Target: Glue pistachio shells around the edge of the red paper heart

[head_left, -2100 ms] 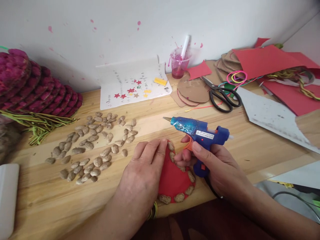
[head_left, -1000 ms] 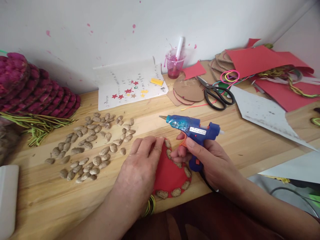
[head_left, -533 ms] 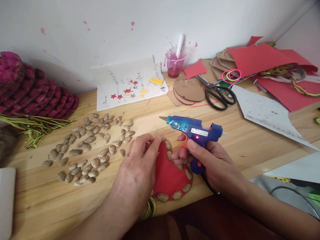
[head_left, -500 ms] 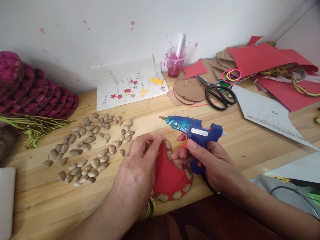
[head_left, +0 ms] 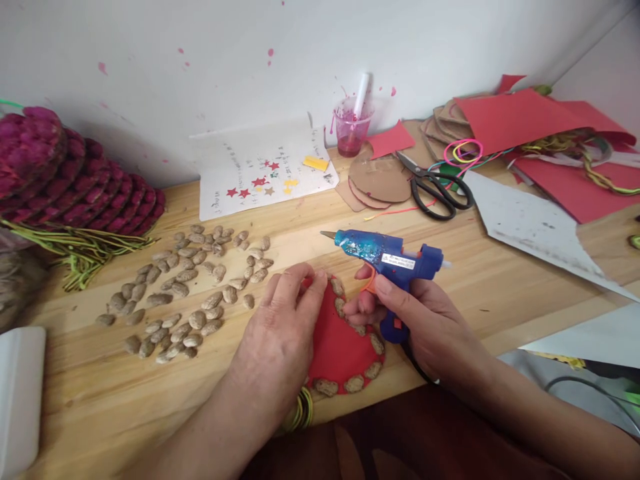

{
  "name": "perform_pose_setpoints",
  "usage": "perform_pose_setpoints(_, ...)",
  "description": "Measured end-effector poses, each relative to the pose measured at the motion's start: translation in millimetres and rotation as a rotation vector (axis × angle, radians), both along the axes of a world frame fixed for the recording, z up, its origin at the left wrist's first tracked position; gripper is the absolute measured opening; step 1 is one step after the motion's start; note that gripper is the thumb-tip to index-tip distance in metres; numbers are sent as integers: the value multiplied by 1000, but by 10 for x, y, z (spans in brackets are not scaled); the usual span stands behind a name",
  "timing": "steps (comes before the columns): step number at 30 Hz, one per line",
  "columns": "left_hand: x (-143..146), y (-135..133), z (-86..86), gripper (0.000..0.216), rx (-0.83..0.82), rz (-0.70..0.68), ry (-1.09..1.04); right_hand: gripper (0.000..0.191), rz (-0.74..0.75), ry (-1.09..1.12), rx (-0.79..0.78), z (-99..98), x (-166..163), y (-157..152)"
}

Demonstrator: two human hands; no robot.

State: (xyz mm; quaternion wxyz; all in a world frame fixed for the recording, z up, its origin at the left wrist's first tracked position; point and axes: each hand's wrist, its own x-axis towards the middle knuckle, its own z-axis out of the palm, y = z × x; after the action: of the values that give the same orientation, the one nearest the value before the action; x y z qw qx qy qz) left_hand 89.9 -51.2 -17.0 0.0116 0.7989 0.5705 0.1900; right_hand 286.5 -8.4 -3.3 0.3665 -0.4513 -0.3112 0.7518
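Note:
A red piece point(head_left: 333, 343) with a curved, heart-like outline lies before me, its edge lined with peanuts point(head_left: 354, 383). My left hand point(head_left: 280, 327) rests over its left side, fingers bent together at the upper rim. Whatever is under those fingertips is hidden. In my right hand point(head_left: 425, 317) is a blue hot glue gun point(head_left: 373, 247), held above the right part of the red piece. Its nozzle points left, a finger lies at the orange trigger, and a clear glue stick pokes out behind. Loose peanuts point(head_left: 185, 273) are scattered to the left.
Black-handled scissors point(head_left: 440, 193) and cardboard discs point(head_left: 380, 179) lie behind the glue gun. A cup of pink liquid point(head_left: 353, 127) stands by the wall, beside a paper sheet with stars point(head_left: 215, 200). Red sheets point(head_left: 530, 120) are at right, a magenta tiered object point(head_left: 85, 167) at left.
The view has shifted slightly, so the things at left appear a little further right. Both hands keep nearly the same pose, and the glue gun is still in my right hand.

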Motion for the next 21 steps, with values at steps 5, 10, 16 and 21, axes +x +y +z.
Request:
perform_pose_setpoints(5, 13, -3, -13, 46, -8, -4, 5, 27, 12, 34, 13, -28, 11, -8)
perform_pose_setpoints(10, 64, 8, 24, 48, -16, 10, 29, 25, 1, 31, 19, -64, 14, 1)
perform_pose_setpoints(16, 106, 30, 87, 40, -102, 46, 66, 25, -12, -20, 63, -60, 4, 1)
perform_pose_setpoints(21, 119, 50, 122, 40, -224, 52, 59, 30, -39, -40, 80, -67, -6, -11)
